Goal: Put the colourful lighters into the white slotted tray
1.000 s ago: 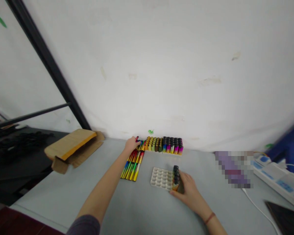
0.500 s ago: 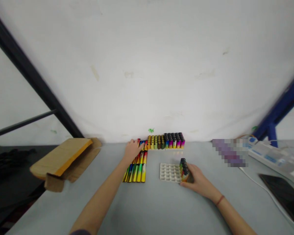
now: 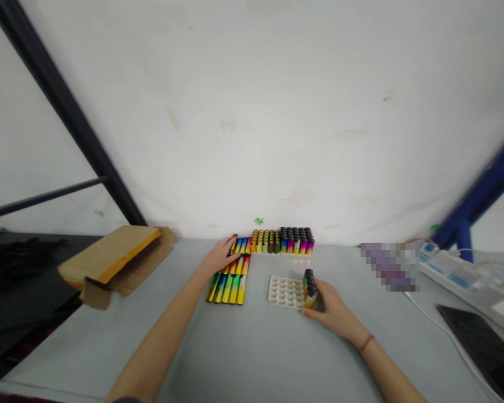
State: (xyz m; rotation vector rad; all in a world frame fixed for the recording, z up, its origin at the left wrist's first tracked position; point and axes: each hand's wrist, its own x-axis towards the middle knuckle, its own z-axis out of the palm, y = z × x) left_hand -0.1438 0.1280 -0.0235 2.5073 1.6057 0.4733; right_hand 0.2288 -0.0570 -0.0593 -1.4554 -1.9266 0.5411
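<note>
- Evidently the left hand (image 3: pixel 219 258) is the nearer one to the flat glossy lighters (image 3: pixel 231 290), which lie just beyond and to its right, towards the far edge of the bench (image 3: pixel 252 352); their long axes run roughly from the near edge to the far edge.
- That hand is palm down, fingers partly spread over the left end of the farther rows; whether it grips one, I cannot tell.
- The right hand (image 3: pixel 332 309) is curled, thumb at the near end and fingers along the right side, holding an upright row (image 3: pixel 309 294) of black-topped lighters at the right edge of the white tray (image 3: pixel 283 292).
- The tray's other visible round pockets are bare; it sits between the flat lighters and the right hand, nearer the right.
- Along the far edge of the bench stand a yellow-topped group (image 3: pixel 265 242) and, touching or nearly so on its right, a black-topped group (image 3: pixel 297 242).
- Near the left edge rests an open cardboard box (image 3: pixel 113 254).
- Towards the right edge lie a power strip (image 3: pixel 470 274) and a dark phone-like slab (image 3: pixel 483 347).
</note>
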